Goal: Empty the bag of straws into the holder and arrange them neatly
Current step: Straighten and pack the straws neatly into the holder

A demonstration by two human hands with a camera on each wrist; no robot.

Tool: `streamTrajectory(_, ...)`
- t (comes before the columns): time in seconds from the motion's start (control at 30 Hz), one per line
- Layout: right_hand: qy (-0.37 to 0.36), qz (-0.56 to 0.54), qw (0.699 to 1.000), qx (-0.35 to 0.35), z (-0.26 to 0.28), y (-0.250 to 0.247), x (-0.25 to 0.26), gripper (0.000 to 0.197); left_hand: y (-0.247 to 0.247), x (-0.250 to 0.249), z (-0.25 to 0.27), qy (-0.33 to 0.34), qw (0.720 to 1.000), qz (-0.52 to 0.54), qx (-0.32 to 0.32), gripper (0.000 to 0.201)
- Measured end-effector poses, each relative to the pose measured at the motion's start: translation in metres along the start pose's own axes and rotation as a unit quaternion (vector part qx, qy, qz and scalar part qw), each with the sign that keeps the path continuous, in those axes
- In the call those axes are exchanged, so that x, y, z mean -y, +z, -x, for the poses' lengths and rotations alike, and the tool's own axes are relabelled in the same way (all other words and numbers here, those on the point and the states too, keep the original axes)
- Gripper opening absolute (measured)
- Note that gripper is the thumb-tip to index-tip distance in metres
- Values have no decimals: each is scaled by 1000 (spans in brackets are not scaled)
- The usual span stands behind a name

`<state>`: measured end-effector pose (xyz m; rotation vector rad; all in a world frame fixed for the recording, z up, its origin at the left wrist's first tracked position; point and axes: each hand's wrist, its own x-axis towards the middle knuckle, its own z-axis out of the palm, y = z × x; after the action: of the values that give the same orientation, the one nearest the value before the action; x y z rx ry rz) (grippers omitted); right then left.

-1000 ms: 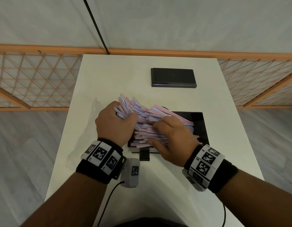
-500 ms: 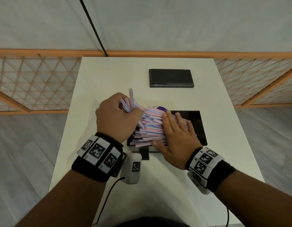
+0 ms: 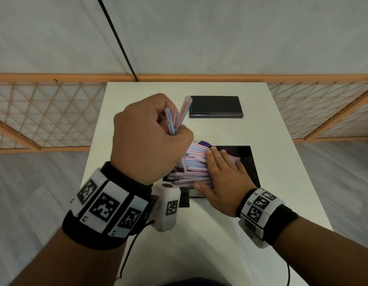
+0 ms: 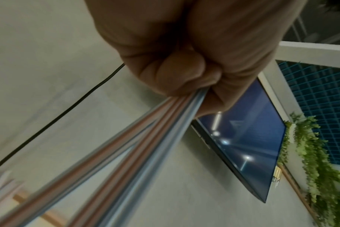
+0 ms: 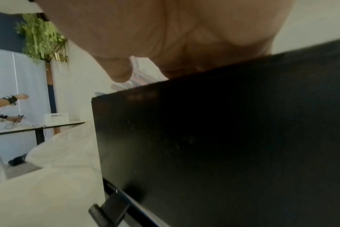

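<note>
The person is standing at a white table (image 3: pixel 251 234) and sorting, with most of the job looking done. The bulk of the straws (image 3: pixel 191 168) is already lying in the black holder (image 3: pixel 245 162), stacked lengthwise in its left part, while the right part is showing bare black floor. The pile is sitting heaped rather than flat, its left ends fanning unevenly over the holder's left edge, so the tidying is what remains.

The right hand (image 3: pixel 222 180) is lying spread and flat on the pile, fingers straight, pressing it down near the middle of the holder. The left hand (image 3: pixel 150 139) is raised above the holder's left end, fingers curled round a few straws (image 3: pixel 176 116), whose tips are sticking up out of the fist toward the far side. From the left wrist view those held straws (image 4: pixel 126 145) are running out below the fist in a loose bundle.

I am guessing these few still need laying back on the pile, square with the rest. A small purple thing (image 3: pixel 203 143) is peeking out at the far edge of the pile; whether it belongs to the bag, I cannot tell. The bag itself is not plainly in view. A black slab (image 3: pixel 215 107) is lying further back on the table, well apart from the holder.
</note>
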<state>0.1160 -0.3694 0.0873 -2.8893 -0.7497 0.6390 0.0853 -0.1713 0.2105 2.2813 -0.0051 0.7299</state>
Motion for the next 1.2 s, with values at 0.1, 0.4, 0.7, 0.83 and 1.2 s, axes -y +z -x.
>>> streamTrajectory(0.1,-25,-54,997,-44,5,-18,0,112,-10,-13,-4,22,1000,-4,-6,12)
streamTrajectory(0.4,-116,-196,954,-193,8,-82,5,105,-18,-33,-17,63,998,23,-15,14)
streamTrajectory(0.7,-171,-274,891,-319,-16,-80,22,26,22,-19,-5,-83,967,238,24,17)
streamTrajectory(0.83,-130,-225,924,-280,-27,-63,10,36,32,-3,1,-147,960,240,-13,20)
streamTrajectory(1.2,-87,-163,967,-177,-27,-53,17,34,44,16,10,-66,979,172,81,64)
